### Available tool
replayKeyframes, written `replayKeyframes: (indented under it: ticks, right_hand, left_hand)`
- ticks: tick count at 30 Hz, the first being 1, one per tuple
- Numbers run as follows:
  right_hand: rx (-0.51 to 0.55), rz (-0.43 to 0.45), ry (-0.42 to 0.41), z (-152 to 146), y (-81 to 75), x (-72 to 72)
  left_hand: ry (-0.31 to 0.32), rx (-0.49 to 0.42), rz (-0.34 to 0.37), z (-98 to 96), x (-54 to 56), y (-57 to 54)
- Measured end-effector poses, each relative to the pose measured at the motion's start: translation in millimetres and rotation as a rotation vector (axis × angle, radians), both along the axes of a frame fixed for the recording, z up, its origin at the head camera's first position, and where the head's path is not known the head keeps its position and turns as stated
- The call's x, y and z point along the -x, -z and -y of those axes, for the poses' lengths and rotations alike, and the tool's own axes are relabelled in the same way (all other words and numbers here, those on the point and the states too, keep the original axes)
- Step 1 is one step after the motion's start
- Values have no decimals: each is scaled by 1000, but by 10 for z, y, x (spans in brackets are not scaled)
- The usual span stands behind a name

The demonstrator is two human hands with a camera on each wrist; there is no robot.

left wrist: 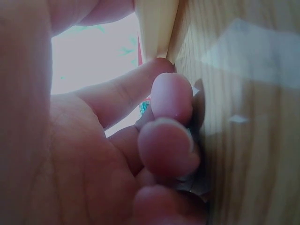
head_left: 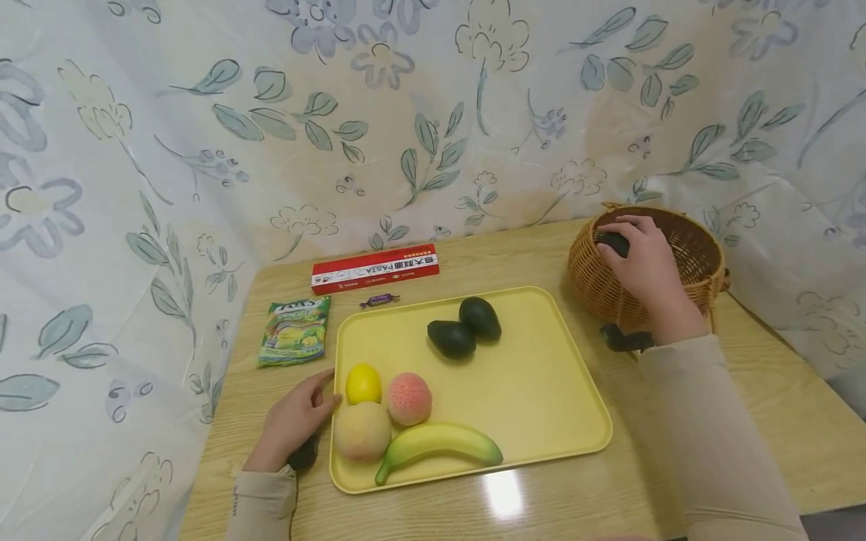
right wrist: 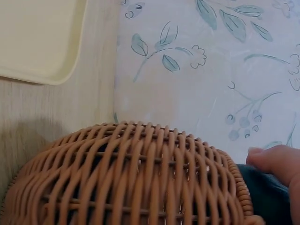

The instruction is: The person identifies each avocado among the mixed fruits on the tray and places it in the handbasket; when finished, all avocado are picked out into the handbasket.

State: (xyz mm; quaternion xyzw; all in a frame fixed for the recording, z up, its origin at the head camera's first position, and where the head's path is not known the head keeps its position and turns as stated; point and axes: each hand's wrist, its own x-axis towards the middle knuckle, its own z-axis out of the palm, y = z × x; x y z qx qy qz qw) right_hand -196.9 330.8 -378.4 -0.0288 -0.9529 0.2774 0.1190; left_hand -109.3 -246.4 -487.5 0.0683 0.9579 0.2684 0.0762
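Note:
At the wicker basket (head_left: 598, 274), my right hand (head_left: 641, 259) grips a dark green avocado (head_left: 615, 242) over the rim. The right wrist view shows the thumb against the dark green avocado (right wrist: 265, 192), which the basket's wall partly hides. My left hand (head_left: 298, 413) rests on the table at the left rim of the yellow tray (head_left: 528, 391). Its fingers (left wrist: 169, 96) are loosely bent, with the index fingertip touching the tray's side. Two more avocados (head_left: 452, 339) lie in the tray. Nearest my left hand, a lemon (head_left: 364, 384) and a pale yellow peach (head_left: 363, 431) sit in the tray.
A pink peach (head_left: 410, 399) and a banana (head_left: 443, 444) are also in the tray. Behind it lie a red pasta box (head_left: 375, 269) and a purple-wrapped candy (head_left: 380, 300). A green candy bag (head_left: 294, 331) is at the left. Floral sheeting (head_left: 433, 150) surrounds the table's back and sides.

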Motion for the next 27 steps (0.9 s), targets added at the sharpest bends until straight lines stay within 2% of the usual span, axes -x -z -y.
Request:
replayKeyframes:
  ticks: [5, 9, 12, 15, 19, 23, 27]
  right_hand:
    - [-10, -26, -27, 63, 56, -30]
    - [0, -174, -82, 292, 80, -73]
    - [-1, -282, -190, 585, 144, -93]
    - [-11, -327, -338, 913, 225, -125]
    - [-12, -290, -517, 1317, 365, -206]
    - [-7, -180, -679, 1608, 451, -254]
    - [-69, -88, -849, 1791, 547, -194]
  left_hand:
    - [-5, -10, 15, 10, -30, 7]
    - [4, -21, 19, 11, -17, 1]
    - [12, -21, 7, 14, 7, 3]
    - [19, -14, -4, 20, 33, 8]
    - [18, -11, 9, 46, 7, 29]
    - [12, -16, 18, 39, -10, 20]
    - [8, -13, 16, 11, 15, -4]
